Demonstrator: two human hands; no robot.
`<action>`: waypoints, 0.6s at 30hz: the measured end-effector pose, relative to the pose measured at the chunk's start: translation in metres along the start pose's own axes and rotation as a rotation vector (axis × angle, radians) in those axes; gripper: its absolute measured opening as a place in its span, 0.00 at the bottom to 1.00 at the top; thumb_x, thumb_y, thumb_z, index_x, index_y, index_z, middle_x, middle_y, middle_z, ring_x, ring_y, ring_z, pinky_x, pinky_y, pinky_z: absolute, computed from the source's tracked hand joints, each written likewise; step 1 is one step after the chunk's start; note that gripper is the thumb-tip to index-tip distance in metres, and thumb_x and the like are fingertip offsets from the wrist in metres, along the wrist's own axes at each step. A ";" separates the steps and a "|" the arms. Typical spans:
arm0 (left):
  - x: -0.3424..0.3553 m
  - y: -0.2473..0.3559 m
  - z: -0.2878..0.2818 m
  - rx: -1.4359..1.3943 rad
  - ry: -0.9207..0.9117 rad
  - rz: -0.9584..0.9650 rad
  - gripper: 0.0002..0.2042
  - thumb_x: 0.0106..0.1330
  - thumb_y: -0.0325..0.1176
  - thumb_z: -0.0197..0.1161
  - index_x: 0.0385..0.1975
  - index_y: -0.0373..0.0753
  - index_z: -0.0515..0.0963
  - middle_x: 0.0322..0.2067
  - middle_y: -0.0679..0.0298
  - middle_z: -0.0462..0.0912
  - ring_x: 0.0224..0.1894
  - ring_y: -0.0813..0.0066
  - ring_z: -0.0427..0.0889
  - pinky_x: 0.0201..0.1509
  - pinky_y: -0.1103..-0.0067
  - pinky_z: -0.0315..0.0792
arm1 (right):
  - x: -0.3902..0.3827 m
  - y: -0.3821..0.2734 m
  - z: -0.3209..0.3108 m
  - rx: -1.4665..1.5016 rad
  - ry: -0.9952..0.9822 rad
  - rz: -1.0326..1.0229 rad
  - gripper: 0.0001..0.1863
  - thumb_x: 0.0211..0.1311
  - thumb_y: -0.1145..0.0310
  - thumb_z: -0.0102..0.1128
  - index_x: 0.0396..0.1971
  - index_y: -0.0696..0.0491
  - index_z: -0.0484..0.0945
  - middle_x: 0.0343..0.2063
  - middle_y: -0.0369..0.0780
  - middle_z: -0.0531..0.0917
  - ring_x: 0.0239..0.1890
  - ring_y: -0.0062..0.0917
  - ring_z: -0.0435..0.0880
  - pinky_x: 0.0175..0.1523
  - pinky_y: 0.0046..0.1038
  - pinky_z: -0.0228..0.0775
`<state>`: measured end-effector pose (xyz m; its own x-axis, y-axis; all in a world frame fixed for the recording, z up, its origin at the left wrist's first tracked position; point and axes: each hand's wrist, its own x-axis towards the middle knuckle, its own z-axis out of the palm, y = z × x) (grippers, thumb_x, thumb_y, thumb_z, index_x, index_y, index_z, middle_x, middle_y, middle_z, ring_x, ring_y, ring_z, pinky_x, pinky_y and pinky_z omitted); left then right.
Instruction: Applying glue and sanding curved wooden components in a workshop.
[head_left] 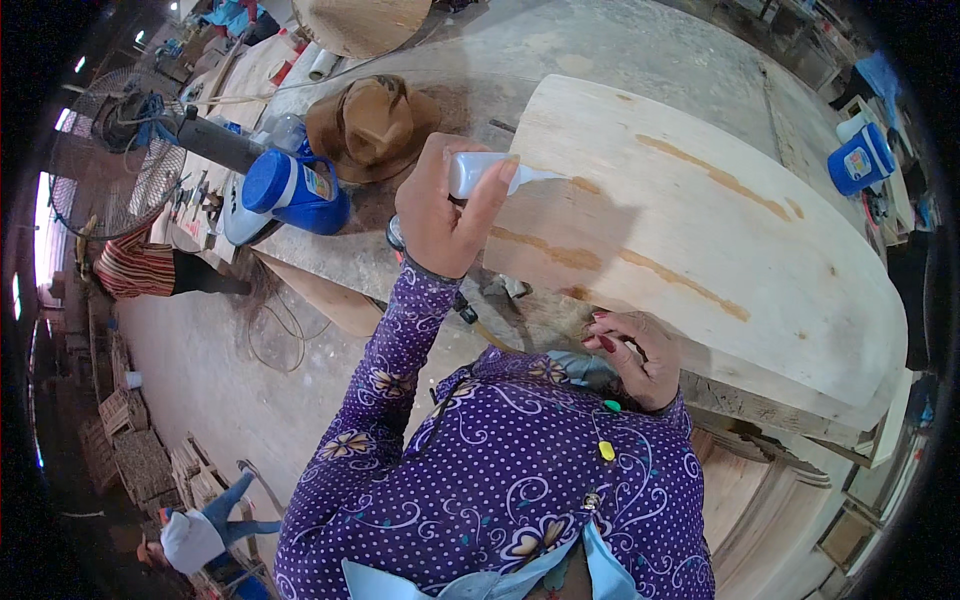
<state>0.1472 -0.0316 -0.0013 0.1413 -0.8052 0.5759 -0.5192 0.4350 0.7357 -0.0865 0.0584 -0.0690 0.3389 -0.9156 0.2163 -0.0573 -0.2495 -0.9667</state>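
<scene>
My left hand is wrapped round a small white squeeze bottle, tilted so its thin nozzle points right over a pale wooden board. The board is long with a rounded far-right end. Brown streaks run along its surface in several places, and the nozzle tip is by one short streak. Near the board's close edge my right hand is held with its fingers curled in and the tips close together. Whatever those fingers hold, if anything, cannot be made out.
The board lies on a worn grey table. Left of it are a brown hat, a blue jug and a caged fan. Another blue jug stands at right. Two people are on the left side.
</scene>
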 end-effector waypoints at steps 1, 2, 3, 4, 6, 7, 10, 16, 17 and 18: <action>0.000 -0.001 -0.002 0.021 0.000 0.012 0.13 0.55 0.38 0.62 0.28 0.34 0.70 0.20 0.59 0.76 0.22 0.74 0.76 0.26 0.82 0.68 | 0.000 0.000 0.000 0.001 -0.003 -0.003 0.11 0.56 0.79 0.49 0.39 0.59 0.74 0.33 0.44 0.79 0.33 0.26 0.81 0.38 0.23 0.73; 0.000 -0.001 -0.003 0.041 0.000 0.023 0.13 0.55 0.37 0.62 0.28 0.34 0.70 0.20 0.59 0.76 0.22 0.74 0.76 0.26 0.82 0.68 | -0.001 0.001 0.000 -0.003 -0.002 -0.006 0.11 0.56 0.79 0.49 0.39 0.59 0.74 0.33 0.44 0.79 0.33 0.26 0.81 0.38 0.23 0.73; 0.000 -0.001 -0.004 0.044 0.003 0.024 0.13 0.55 0.37 0.62 0.28 0.34 0.70 0.20 0.59 0.76 0.22 0.74 0.76 0.26 0.82 0.68 | -0.002 0.002 0.000 -0.006 -0.002 -0.010 0.10 0.56 0.79 0.49 0.39 0.59 0.74 0.33 0.44 0.79 0.33 0.26 0.82 0.38 0.23 0.73; 0.001 -0.002 -0.005 0.049 0.013 0.026 0.13 0.55 0.37 0.62 0.28 0.34 0.70 0.20 0.59 0.76 0.22 0.73 0.76 0.26 0.82 0.67 | -0.002 0.002 0.000 -0.005 -0.003 -0.011 0.10 0.56 0.79 0.49 0.39 0.59 0.74 0.33 0.44 0.79 0.33 0.26 0.82 0.38 0.23 0.73; 0.002 -0.002 -0.006 0.057 0.025 0.027 0.13 0.55 0.37 0.62 0.28 0.34 0.70 0.20 0.59 0.76 0.21 0.73 0.75 0.26 0.82 0.67 | -0.001 0.003 0.001 -0.019 0.004 -0.024 0.10 0.56 0.78 0.50 0.39 0.59 0.74 0.34 0.44 0.79 0.32 0.26 0.82 0.38 0.23 0.72; 0.002 -0.003 -0.007 0.051 0.030 0.029 0.12 0.55 0.37 0.62 0.28 0.34 0.70 0.20 0.59 0.76 0.21 0.73 0.75 0.26 0.82 0.67 | -0.001 0.002 0.001 -0.018 0.001 -0.025 0.10 0.56 0.78 0.50 0.39 0.59 0.74 0.34 0.44 0.79 0.32 0.26 0.82 0.38 0.23 0.72; 0.003 -0.004 -0.010 0.057 0.047 0.043 0.12 0.55 0.36 0.62 0.28 0.34 0.70 0.20 0.59 0.76 0.21 0.74 0.75 0.25 0.82 0.67 | 0.000 0.001 0.001 -0.035 -0.006 -0.033 0.10 0.56 0.79 0.51 0.39 0.59 0.74 0.34 0.44 0.80 0.32 0.26 0.82 0.38 0.23 0.72; 0.004 -0.004 -0.015 0.063 0.077 0.042 0.12 0.54 0.36 0.62 0.27 0.34 0.70 0.20 0.60 0.76 0.21 0.75 0.75 0.25 0.83 0.67 | -0.002 0.003 0.001 -0.040 0.022 -0.005 0.09 0.56 0.77 0.52 0.38 0.58 0.74 0.33 0.43 0.80 0.32 0.26 0.82 0.38 0.23 0.71; 0.004 -0.004 -0.016 0.074 0.082 0.043 0.12 0.54 0.35 0.62 0.27 0.34 0.70 0.20 0.60 0.76 0.22 0.76 0.75 0.25 0.83 0.67 | -0.002 0.003 0.001 -0.042 0.021 -0.009 0.10 0.56 0.77 0.52 0.38 0.58 0.74 0.33 0.43 0.80 0.32 0.26 0.82 0.38 0.23 0.71; 0.004 -0.005 -0.017 0.077 0.084 0.043 0.12 0.54 0.35 0.62 0.27 0.34 0.70 0.20 0.60 0.76 0.22 0.76 0.75 0.25 0.83 0.67 | -0.002 0.003 0.001 -0.045 0.020 -0.014 0.10 0.56 0.77 0.52 0.39 0.58 0.74 0.32 0.43 0.80 0.32 0.26 0.81 0.38 0.23 0.71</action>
<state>0.1649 -0.0302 0.0040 0.1857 -0.7484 0.6367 -0.5893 0.4337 0.6817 -0.0860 0.0596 -0.0722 0.3216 -0.9179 0.2323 -0.0953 -0.2755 -0.9566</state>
